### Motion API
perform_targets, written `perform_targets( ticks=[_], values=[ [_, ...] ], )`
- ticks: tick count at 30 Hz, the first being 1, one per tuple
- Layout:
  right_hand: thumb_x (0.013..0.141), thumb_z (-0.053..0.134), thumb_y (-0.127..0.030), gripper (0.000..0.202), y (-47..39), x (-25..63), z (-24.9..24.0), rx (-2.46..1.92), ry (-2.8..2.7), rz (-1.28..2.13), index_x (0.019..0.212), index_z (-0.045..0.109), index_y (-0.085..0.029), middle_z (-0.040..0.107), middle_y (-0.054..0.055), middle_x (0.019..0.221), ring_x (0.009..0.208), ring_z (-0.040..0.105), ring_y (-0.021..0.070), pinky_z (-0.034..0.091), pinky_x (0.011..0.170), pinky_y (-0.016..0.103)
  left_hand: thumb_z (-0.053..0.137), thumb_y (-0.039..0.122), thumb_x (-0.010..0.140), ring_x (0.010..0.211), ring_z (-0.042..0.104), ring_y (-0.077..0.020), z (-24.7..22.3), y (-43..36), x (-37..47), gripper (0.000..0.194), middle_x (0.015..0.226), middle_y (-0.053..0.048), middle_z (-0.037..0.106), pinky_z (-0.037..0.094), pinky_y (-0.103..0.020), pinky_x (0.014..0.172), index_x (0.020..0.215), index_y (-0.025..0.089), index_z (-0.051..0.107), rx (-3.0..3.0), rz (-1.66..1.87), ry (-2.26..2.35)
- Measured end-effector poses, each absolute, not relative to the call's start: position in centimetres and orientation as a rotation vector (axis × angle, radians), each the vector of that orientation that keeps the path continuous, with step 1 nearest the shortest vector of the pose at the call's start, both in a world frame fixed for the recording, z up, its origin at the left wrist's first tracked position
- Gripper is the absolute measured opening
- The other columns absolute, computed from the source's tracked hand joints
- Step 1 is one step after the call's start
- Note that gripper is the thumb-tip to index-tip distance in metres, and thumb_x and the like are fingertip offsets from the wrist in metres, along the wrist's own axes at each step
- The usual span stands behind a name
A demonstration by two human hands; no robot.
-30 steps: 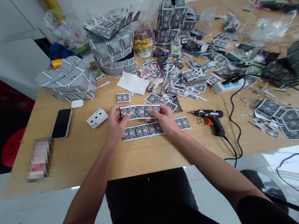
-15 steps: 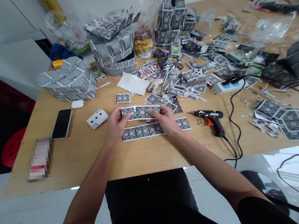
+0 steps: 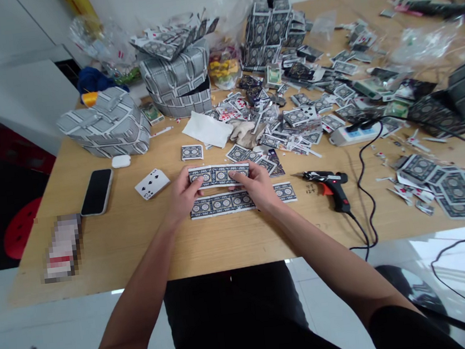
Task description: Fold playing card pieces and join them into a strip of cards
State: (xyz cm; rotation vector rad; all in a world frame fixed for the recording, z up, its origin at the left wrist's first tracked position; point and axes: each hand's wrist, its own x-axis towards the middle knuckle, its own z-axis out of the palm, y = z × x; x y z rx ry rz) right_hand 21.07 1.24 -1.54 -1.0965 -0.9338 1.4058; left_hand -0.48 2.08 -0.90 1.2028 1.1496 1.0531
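A short strip of joined playing cards [image 3: 218, 176], backs up with a dark blue and white pattern, spans between my two hands. My left hand [image 3: 184, 194] pinches its left end, thumb on top. At the right end my right hand [image 3: 256, 184] grips it the same way. Just below lies a longer strip of playing cards [image 3: 219, 204] on the table, partly covered by my right hand. A folded card piece [image 3: 192, 152] rests above the held strip. To the left is a playing card stack [image 3: 152, 183], face up. A black glue gun [image 3: 330, 186] lies to the right.
A phone [image 3: 97, 192] and white earbud case [image 3: 121, 161] lie left. Woven card baskets [image 3: 105, 127] stand at the back left. Loose cards and scraps [image 3: 289, 117] spread across the back and right. A power strip [image 3: 356, 134] and black cable [image 3: 361, 182] are on the right.
Almost nothing differs. Both hands keep the short card strip in the same place, and the view has shifted very slightly.
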Motion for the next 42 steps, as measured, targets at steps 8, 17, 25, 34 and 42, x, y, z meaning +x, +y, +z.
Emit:
perform_targets(
  ticks=[8,17,25,34,42],
  values=[
    [0.069,0.096,-0.055,0.046,1.1,21.0,-1.4,-1.091,-0.951,1.390,0.091,0.071,-0.022,0.069,-0.002,0.079,0.068,0.066,0.0172,0.066,0.064,0.035,0.072,0.047,0.093,0.053,0.055,-0.0115,-0.7,1.8,-0.3,0.031,0.070,0.004,0.058,0.034,-0.022,0.044,0.102,0.023,0.054,1.289,1.021,1.117],
    [0.072,0.094,-0.057,0.046,1.0,21.1,-1.4,-1.121,-1.006,1.379,0.092,0.070,-0.023,0.073,-0.001,0.082,0.065,0.070,0.0198,0.064,0.062,0.035,0.073,0.048,0.093,0.049,0.055,-0.0108,-0.6,1.7,-0.2,0.034,0.068,0.006,0.059,0.037,-0.024,0.045,0.102,0.023,0.051,1.324,1.004,1.181],
    [0.071,0.094,-0.058,0.047,0.9,20.9,-1.1,-1.094,-1.011,1.376,0.089,0.070,-0.022,0.071,-0.001,0.080,0.069,0.067,0.0189,0.067,0.065,0.036,0.073,0.051,0.093,0.050,0.056,-0.0114,-0.6,1.5,0.2,0.038,0.071,0.005,0.060,0.039,-0.025,0.048,0.106,0.024,0.050,1.323,1.011,1.178],
    [0.072,0.093,-0.059,0.046,0.6,20.9,-0.9,-1.118,-1.007,1.392,0.087,0.070,-0.023,0.073,0.000,0.081,0.070,0.069,0.0201,0.067,0.065,0.037,0.073,0.052,0.094,0.055,0.057,-0.0119,-0.6,1.1,0.6,0.042,0.072,0.007,0.059,0.045,-0.027,0.055,0.112,0.025,0.047,1.320,1.020,1.163],
    [0.072,0.094,-0.055,0.043,0.5,20.6,-1.3,-1.076,-0.985,1.397,0.087,0.071,-0.022,0.073,0.000,0.083,0.075,0.069,0.0196,0.068,0.066,0.036,0.072,0.051,0.095,0.056,0.056,-0.0116,-0.7,0.8,0.8,0.042,0.073,0.007,0.060,0.046,-0.027,0.057,0.115,0.025,0.045,1.313,0.989,1.175]
  ],
)
